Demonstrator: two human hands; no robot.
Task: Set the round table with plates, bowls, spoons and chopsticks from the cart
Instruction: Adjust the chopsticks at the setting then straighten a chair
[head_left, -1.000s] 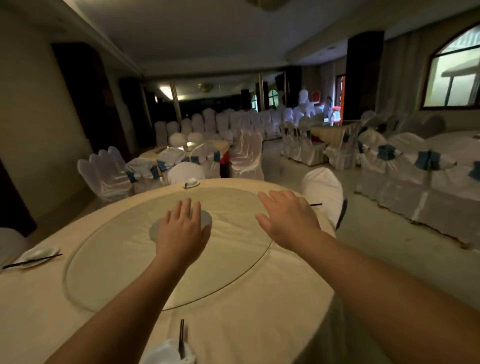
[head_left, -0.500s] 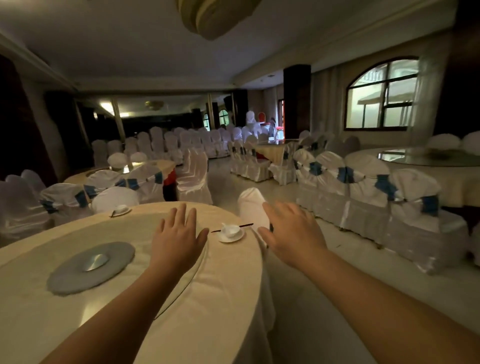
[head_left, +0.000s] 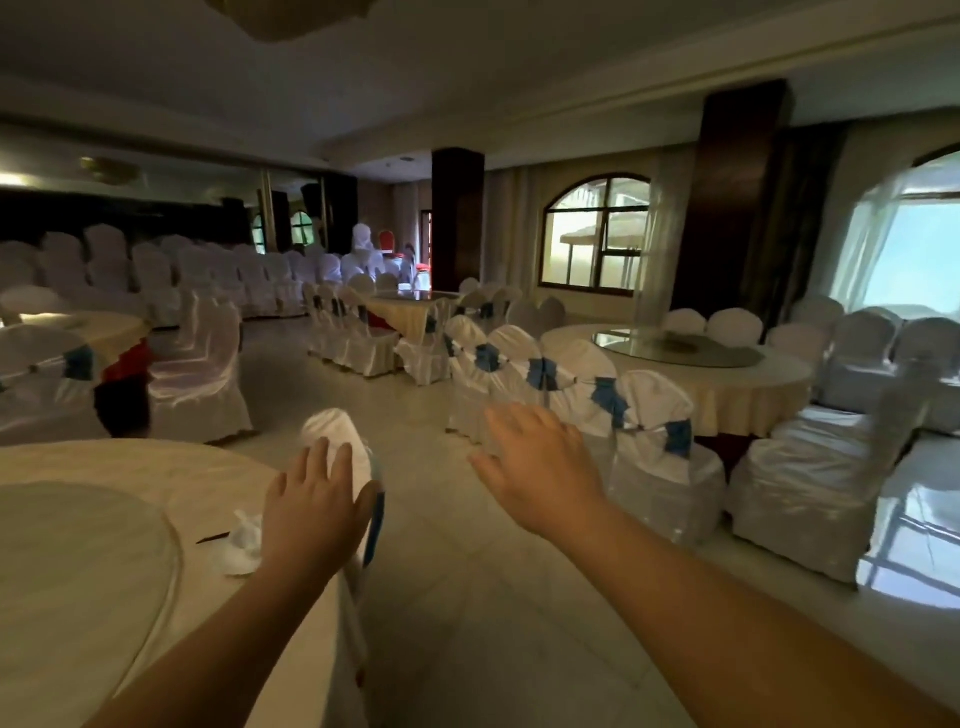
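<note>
Both hands, left hand (head_left: 311, 512) and right hand (head_left: 540, 470), hover spread and empty between place settings, round table (head_left: 104, 597) at eight o'clock, cart unseen, so fetching more dishes likely comes next.

A cream-clothed round table (head_left: 156, 467) bears a glass turntable (head_left: 78, 561), a white place setting (head_left: 241, 545) and chopsticks (head_left: 212, 538).

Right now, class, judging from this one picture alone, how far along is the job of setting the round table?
Done: one place setting, white dishes with a dark chopstick beside them, lies near the edge of the round table. In hand: nothing; the left hand and right hand are both open and empty. Left: the rest of the visible rim is bare cloth, and the cart is not in view.
</note>
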